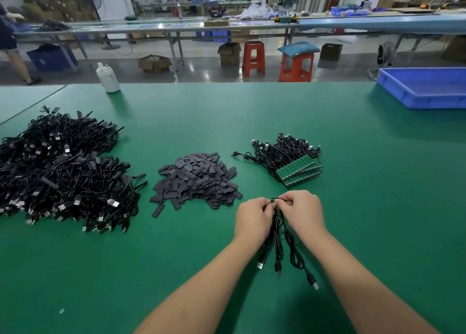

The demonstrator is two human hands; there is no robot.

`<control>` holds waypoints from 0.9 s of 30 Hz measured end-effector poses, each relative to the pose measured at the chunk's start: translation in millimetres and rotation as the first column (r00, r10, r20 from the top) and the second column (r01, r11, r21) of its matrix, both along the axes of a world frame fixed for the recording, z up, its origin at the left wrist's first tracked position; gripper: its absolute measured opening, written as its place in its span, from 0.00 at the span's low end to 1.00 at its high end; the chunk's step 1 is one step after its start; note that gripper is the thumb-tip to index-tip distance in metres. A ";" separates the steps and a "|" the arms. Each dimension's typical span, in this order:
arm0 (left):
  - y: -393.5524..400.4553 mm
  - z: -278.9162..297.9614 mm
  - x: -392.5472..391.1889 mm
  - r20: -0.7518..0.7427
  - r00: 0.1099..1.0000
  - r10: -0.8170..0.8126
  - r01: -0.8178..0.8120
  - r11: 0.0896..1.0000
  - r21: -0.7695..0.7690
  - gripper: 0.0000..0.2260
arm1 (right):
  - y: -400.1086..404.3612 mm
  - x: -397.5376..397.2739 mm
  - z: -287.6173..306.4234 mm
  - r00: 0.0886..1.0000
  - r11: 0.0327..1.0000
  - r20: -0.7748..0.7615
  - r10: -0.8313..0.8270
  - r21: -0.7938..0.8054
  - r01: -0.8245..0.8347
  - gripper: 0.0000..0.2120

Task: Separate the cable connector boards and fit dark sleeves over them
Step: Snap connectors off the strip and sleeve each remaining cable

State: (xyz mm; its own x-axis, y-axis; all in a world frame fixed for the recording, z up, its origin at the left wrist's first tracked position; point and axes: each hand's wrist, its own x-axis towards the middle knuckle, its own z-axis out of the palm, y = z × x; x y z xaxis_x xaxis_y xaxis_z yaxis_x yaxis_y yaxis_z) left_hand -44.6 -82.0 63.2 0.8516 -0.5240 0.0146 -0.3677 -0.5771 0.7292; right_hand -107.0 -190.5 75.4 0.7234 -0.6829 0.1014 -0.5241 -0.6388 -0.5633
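Observation:
My left hand (253,217) and my right hand (301,211) meet just above the green table, both pinching a small strip of green connector boards (273,199) between the fingertips. Black USB cables (278,245) hang from the boards and trail toward me on the mat. A heap of dark flat sleeves (196,180) lies to the left of my hands. Beyond my hands lies a bundle of joined green boards with black cables (292,161).
A large pile of black sleeved cables (60,172) covers the left of the green table (378,207). A white bottle (108,78) stands at the far edge, a blue tray (426,88) at the far right. Benches, red stools and people are beyond.

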 end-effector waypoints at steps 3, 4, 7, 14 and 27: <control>4.6 -1.2 4.3 -0.009 0.999 0.039 -0.039 0.999 -0.029 0.11 | -9.2 -4.1 -2.0 1.000 1.000 0.016 0.001 0.023 -0.002 0.06; 7.3 -1.1 8.2 -0.060 0.997 0.043 -0.048 0.996 -0.081 0.11 | -14.5 -5.8 -2.9 1.000 1.000 0.022 -0.010 0.028 0.009 0.05; 20.4 2.8 20.8 -0.441 0.894 -0.080 -0.101 0.923 -0.371 0.09 | -36.3 -11.5 -7.4 0.998 0.998 0.026 -0.055 0.033 0.054 0.06; 54.9 4.6 47.8 -0.683 0.672 -0.285 -0.172 0.837 -0.519 0.05 | -75.4 -15.8 -18.8 0.972 0.986 -0.173 -0.159 0.024 0.166 0.20; 65.4 1.1 50.9 -0.542 0.821 -0.180 -0.109 0.882 -0.459 0.02 | 60.3 24.0 -32.5 0.960 0.530 0.261 0.104 0.802 -0.276 0.12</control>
State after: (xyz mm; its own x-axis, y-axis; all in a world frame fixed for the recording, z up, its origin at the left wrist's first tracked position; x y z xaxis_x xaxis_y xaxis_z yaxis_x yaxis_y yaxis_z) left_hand 6.3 -16.6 64.3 0.7645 -0.6091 -0.2108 0.1701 -0.1248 0.9775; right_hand -83.0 -130.2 42.9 0.8769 -0.3721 -0.3042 -0.2959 0.0807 -0.9518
